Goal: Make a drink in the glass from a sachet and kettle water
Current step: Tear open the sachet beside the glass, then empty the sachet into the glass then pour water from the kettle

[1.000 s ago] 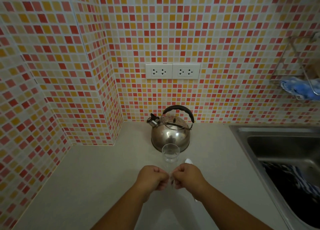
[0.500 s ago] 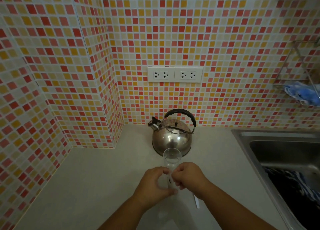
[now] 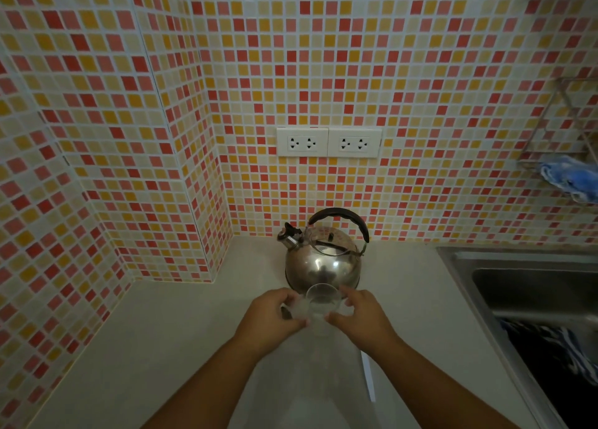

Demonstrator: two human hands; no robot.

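A clear glass (image 3: 323, 301) stands on the pale counter (image 3: 181, 338), just in front of a steel kettle (image 3: 323, 262) with a black handle. My left hand (image 3: 275, 320) pinches a small pale sachet (image 3: 299, 309), blurred, against the glass's left rim. My right hand (image 3: 364, 318) curls around the right side of the glass, thumb in front and fingers behind. The lower part of the glass is hidden by my hands. I cannot tell whether anything is falling from the sachet.
A thin white stick (image 3: 368, 378) lies on the counter beside my right forearm. A steel sink (image 3: 504, 286) with a dark striped cloth (image 3: 556, 347) is at the right. A wire rack with a blue cloth (image 3: 569, 176) hangs on the tiled wall.
My hands were together pulling at the sachet in front of the glass. They have moved forward and apart, the left bringing the sachet to the rim and the right closing round the glass.
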